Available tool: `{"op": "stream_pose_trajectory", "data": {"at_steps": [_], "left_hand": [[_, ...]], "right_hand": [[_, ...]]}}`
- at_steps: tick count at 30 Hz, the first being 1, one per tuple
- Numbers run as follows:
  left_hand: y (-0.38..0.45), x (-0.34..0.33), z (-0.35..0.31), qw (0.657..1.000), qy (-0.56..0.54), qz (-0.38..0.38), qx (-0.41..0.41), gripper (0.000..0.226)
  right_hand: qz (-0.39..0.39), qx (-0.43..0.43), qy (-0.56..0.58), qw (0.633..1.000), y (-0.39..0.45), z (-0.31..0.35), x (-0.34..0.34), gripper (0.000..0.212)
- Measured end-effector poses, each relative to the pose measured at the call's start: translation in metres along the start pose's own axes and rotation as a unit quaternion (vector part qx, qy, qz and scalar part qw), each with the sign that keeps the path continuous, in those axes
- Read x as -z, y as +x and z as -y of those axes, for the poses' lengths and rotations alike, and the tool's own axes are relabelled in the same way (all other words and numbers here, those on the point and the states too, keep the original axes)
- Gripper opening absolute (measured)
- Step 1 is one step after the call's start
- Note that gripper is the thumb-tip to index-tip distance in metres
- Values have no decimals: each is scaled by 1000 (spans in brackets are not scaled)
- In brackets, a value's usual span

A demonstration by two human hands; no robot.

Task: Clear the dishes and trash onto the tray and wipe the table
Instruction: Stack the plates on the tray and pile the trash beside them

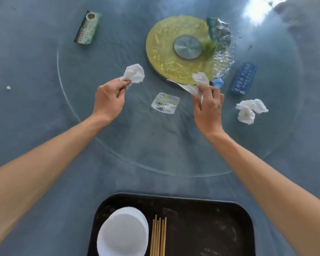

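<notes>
My left hand (109, 99) pinches a crumpled white tissue (134, 73) above the glass turntable (67, 100). My right hand (209, 106) grips another crumpled white tissue (199, 80) together with a flat white paper scrap, close to the gold hub (166, 52). A third crumpled tissue (250, 110) lies on the glass to the right. A clear plastic label wrapper (165, 103) lies between my hands. A crushed clear bottle (223, 54) with a blue cap (218, 83) lies beside the hub. The black tray (201, 224) at the near edge holds stacked white bowls (123, 233) and several wooden chopsticks (158, 237).
A green printed packet (87, 28) lies at the far left of the table. A blue printed packet (244, 78) sits right of the bottle. A tiny white scrap (8, 87) lies at the far left. The blue tablecloth (44, 191) surrounds the turntable.
</notes>
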State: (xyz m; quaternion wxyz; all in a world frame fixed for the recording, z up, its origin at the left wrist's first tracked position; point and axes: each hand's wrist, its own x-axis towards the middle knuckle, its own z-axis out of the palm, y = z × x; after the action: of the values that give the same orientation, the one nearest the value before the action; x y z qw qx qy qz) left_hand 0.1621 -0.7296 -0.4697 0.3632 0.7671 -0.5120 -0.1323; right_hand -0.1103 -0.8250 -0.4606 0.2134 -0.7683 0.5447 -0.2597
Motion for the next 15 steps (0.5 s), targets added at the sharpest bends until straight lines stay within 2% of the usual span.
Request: {"op": "stream_pose_trajectory", "data": {"at_steps": [4, 7, 11, 15], "left_hand": [[-58, 14, -50, 997, -41, 51, -29, 35], [-108, 20, -91, 991, -74, 102, -53, 51], [-174, 21, -134, 984, -84, 122, -96, 71], [-245, 3, -152, 981, -82, 161, -73, 65]], "right_hand": [[-4, 32, 5, 999, -58, 9, 45, 29], [0, 40, 9, 999, -111, 10, 77, 34], [-2, 39, -4, 999, -187, 0, 112, 47], [-16, -4, -9, 1000, -262, -19, 135, 62]]}}
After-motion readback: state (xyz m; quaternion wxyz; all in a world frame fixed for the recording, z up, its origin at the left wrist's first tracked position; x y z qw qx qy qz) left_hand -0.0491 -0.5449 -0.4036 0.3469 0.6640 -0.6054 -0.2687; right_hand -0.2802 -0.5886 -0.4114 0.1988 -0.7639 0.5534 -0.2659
